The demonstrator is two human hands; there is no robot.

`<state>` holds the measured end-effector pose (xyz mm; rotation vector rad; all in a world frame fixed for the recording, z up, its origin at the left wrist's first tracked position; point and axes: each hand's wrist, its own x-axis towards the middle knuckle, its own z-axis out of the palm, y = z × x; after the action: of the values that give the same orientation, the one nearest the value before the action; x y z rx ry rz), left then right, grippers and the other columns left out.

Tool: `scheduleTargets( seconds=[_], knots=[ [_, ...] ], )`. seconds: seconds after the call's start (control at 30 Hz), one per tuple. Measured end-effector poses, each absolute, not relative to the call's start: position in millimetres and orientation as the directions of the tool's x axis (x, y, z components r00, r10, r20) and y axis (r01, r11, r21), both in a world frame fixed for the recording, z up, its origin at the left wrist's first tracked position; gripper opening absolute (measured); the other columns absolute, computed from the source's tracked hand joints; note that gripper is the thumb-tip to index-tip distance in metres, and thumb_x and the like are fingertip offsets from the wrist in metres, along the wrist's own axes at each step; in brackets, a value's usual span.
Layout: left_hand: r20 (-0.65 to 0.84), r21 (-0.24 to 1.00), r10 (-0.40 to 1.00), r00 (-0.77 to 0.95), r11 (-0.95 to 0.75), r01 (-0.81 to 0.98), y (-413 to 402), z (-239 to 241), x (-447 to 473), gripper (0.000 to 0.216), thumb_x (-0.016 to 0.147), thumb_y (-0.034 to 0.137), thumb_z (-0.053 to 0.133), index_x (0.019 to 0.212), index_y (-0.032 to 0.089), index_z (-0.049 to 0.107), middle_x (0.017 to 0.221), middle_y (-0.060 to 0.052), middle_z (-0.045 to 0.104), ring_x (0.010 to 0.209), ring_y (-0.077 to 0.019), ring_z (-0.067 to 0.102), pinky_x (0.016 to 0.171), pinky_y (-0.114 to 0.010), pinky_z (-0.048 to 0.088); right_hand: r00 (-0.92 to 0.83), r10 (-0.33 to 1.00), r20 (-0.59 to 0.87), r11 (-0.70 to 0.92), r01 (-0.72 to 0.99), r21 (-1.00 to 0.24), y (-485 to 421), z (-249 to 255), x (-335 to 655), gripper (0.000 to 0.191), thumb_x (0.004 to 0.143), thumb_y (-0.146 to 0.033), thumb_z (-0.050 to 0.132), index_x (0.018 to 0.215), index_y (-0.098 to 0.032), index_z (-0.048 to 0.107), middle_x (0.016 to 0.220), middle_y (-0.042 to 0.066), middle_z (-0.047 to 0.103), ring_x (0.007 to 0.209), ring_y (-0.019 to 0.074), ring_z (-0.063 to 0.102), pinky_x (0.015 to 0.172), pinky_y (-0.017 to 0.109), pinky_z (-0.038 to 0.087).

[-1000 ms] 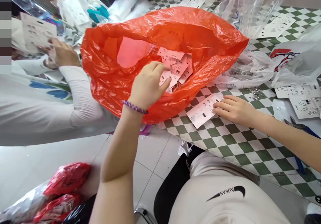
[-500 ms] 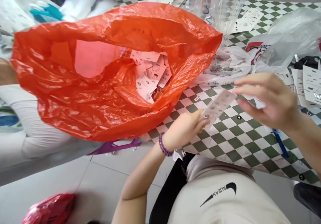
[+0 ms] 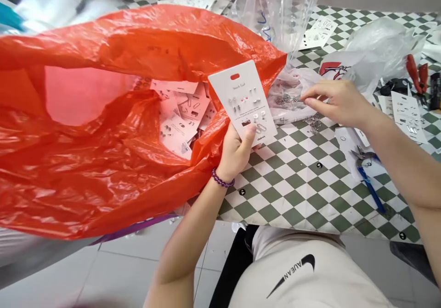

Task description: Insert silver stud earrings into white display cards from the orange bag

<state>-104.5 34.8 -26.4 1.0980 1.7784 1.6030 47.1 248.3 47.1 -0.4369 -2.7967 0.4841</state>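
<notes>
An earring card (image 3: 244, 105), white with several small silver earrings and a hanging slot, is gripped in my left hand (image 3: 236, 154), thumb across its lower front. It is held face up beside the large red plastic bag (image 3: 113, 174), inside which more earring cards (image 3: 181, 128) lie in a heap. My right hand (image 3: 339, 103) has its thumb and forefinger pinched together over a white plastic bag (image 3: 303, 79) with tiny metal pieces in it. Whatever is between those fingertips is too small to make out. More tiny metal pieces (image 3: 313, 124) lie just below.
Blue-handled pliers (image 3: 368, 181) rest on a white card at right on the checkered table (image 3: 282, 197). Further right are loose earring cards (image 3: 408, 117) and red-handled pliers (image 3: 417, 76). Clear plastic bags (image 3: 275, 18) stand at the back.
My left hand has raised the earring card and turned its front to me, nearer the red bag. My right hand has moved left from beside the card to the white bag, fingers now pinched.
</notes>
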Motion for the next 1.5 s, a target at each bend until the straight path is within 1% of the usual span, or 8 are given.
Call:
scheduleTargets(
  seconds=[0.1,0.27,0.5,0.7,0.87,0.97,1.27,1.5],
  knots=[
    [0.193,0.958,0.811,-0.553,-0.035,0.284,35.0,-24.9,-104.1,0.042,0.092,0.058,0.041,0.114,0.023,0.046,0.092,-0.006,0.064,0.063,-0.0147,0.065,0.055,-0.029,0.057,-0.959,0.242,0.149,0.927,0.183,-0.328,264.8,42.1,29.1,0.024,0.091,-0.023,0.048,0.103,-0.022,0.07,0.098,0.004,0.071,0.086,0.0188,0.063,0.076,0.033,0.05],
    [0.272,0.922,0.788,-0.552,-0.049,0.385,37.1,-27.9,-103.5,0.04,0.093,0.052,0.044,0.116,0.02,0.049,0.106,-0.01,0.066,0.097,-0.0228,0.067,0.082,-0.038,0.058,-0.998,0.059,-0.006,0.99,0.059,-0.13,290.5,10.5,-12.4,0.023,0.084,-0.025,0.06,0.105,-0.021,0.069,0.101,0.004,0.068,0.08,0.0179,0.062,0.065,0.028,0.044],
    [0.336,0.896,0.773,-0.538,-0.085,0.437,35.7,-21.1,-104.3,0.04,0.094,0.049,0.044,0.117,0.018,0.052,0.117,-0.012,0.065,0.109,-0.0239,0.064,0.092,-0.038,0.054,-0.966,0.24,-0.099,0.97,0.243,-0.026,276.7,14.8,-6.2,0.007,0.081,-0.022,0.063,0.084,-0.021,0.07,0.08,0.002,0.066,0.074,0.0197,0.06,0.057,0.027,0.034],
    [0.334,0.909,0.783,-0.525,-0.12,0.398,36.0,-19.6,-100.3,0.039,0.093,0.048,0.046,0.117,0.018,0.054,0.118,-0.011,0.066,0.109,-0.024,0.064,0.092,-0.038,0.055,-0.937,0.347,-0.031,0.938,0.347,-0.008,270.6,23.5,3.3,0.026,0.09,-0.026,0.049,0.105,-0.02,0.069,0.093,0.007,0.071,0.083,0.0235,0.061,0.061,0.03,0.035],
    [0.352,0.896,0.778,-0.52,-0.121,0.427,35.4,-18.8,-101.5,0.038,0.093,0.047,0.046,0.116,0.018,0.055,0.118,-0.011,0.066,0.11,-0.0239,0.064,0.093,-0.038,0.054,-0.981,0.119,-0.152,0.985,0.098,0.141,263.5,22.9,-16.7,0.029,0.09,-0.017,0.045,0.106,-0.02,0.07,0.101,0.008,0.071,0.1,0.0273,0.055,0.075,0.035,0.036],
    [0.329,0.91,0.778,-0.536,-0.11,0.399,35.2,-20.1,-102.2,0.039,0.093,0.048,0.046,0.117,0.018,0.054,0.121,-0.011,0.065,0.111,-0.0245,0.063,0.095,-0.04,0.054,-0.972,0.134,-0.192,0.982,0.104,0.159,263.2,21.7,-22.4,0.028,0.09,-0.015,0.044,0.098,-0.016,0.071,0.094,0.009,0.071,0.098,0.0267,0.055,0.081,0.038,0.035],
    [0.218,0.964,0.878,-0.425,-0.125,0.236,30.4,-25.7,-101.7,0.043,0.092,0.048,0.042,0.127,0.022,0.045,0.13,-0.013,0.058,0.117,-0.0294,0.059,0.089,-0.045,0.057,-0.932,0.346,0.113,0.912,0.305,-0.274,269.0,32.5,4.3,0.027,0.092,-0.029,0.046,0.103,-0.024,0.07,0.107,0.008,0.07,0.102,0.0275,0.058,0.089,0.043,0.042],
    [0.316,0.919,0.851,-0.42,-0.164,0.359,31.1,-28.0,-101.6,0.043,0.095,0.042,0.037,0.133,0.023,0.04,0.133,-0.012,0.055,0.125,-0.0289,0.054,0.103,-0.049,0.048,-0.894,0.446,0.037,0.825,0.395,-0.404,263.1,36.6,10.6,0.03,0.087,-0.023,0.048,0.106,-0.019,0.07,0.108,0.01,0.069,0.095,0.0255,0.063,0.082,0.039,0.049]
  ],
)
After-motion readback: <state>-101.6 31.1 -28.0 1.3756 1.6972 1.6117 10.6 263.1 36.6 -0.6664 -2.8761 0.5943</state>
